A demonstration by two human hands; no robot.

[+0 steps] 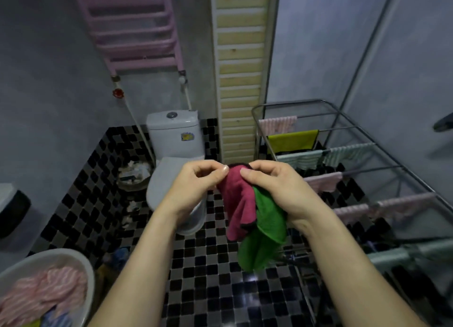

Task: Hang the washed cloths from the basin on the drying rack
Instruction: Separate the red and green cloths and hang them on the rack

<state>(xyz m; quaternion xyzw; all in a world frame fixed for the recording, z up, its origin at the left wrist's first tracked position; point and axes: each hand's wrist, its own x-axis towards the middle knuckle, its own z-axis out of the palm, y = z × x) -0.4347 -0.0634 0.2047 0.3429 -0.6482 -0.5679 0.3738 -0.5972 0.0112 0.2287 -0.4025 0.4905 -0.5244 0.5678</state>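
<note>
Both hands are raised in the middle of the view. My left hand [196, 182] pinches the top edge of a dark red cloth [239, 204] that hangs down between them. My right hand [274, 187] also pinches that red cloth's top edge and holds a green cloth [263, 231], which droops below and to the right. A metal drying rack [382, 170] stands to the right, with several pink, yellow and pale green cloths draped over its bars. The white basin [85, 275] at the lower left holds pink striped and bluish cloths.
A white toilet [175, 143] stands straight ahead, with a waste bin [133, 177] to its left. A pink wall radiator [137, 32] hangs above. The floor is black and grey checked tile [208, 285]. A dark object [14, 211] sits at the left edge.
</note>
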